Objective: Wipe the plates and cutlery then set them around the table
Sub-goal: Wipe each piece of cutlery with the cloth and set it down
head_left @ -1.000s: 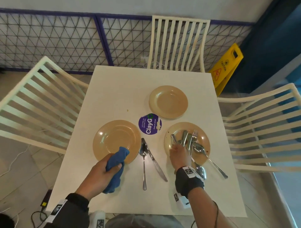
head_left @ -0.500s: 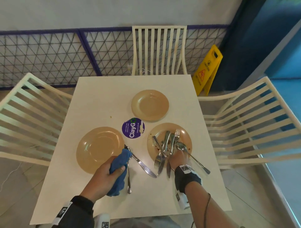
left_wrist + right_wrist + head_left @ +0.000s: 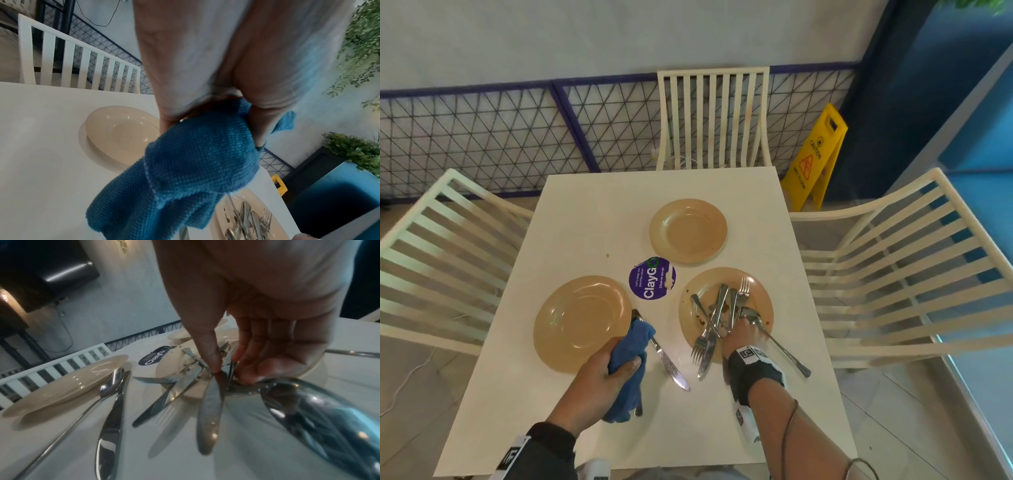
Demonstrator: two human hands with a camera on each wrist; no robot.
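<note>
Three tan plates lie on the white table point(image 3: 592, 212): a clean left plate point(image 3: 582, 322), a far plate point(image 3: 688, 231) and a soiled right plate point(image 3: 760, 291) heaped with cutlery. My right hand point(image 3: 736, 325) reaches into that heap, and thumb and fingers point(image 3: 214, 366) pinch several pieces, among them a knife point(image 3: 209, 415) and a fork point(image 3: 700, 344) that stick out over the near rim. My left hand point(image 3: 619, 358) grips a bunched blue cloth point(image 3: 631, 377) beside the left plate. The cloth covers most of a spoon point(image 3: 638, 409). A table knife point(image 3: 667, 363) lies free next to it.
A purple round ClayGo sticker point(image 3: 652, 279) sits at the table's middle. A long spoon point(image 3: 780, 347) hangs off the right plate's near rim. White slatted chairs stand left point(image 3: 441, 253), far point(image 3: 712, 116) and right point(image 3: 900, 274). A yellow caution sign point(image 3: 815, 157) stands on the floor.
My right hand has closed on the cutlery and drawn a knife and fork over the plate's near rim. My left hand has carried the cloth off the left plate and over the spoon.
</note>
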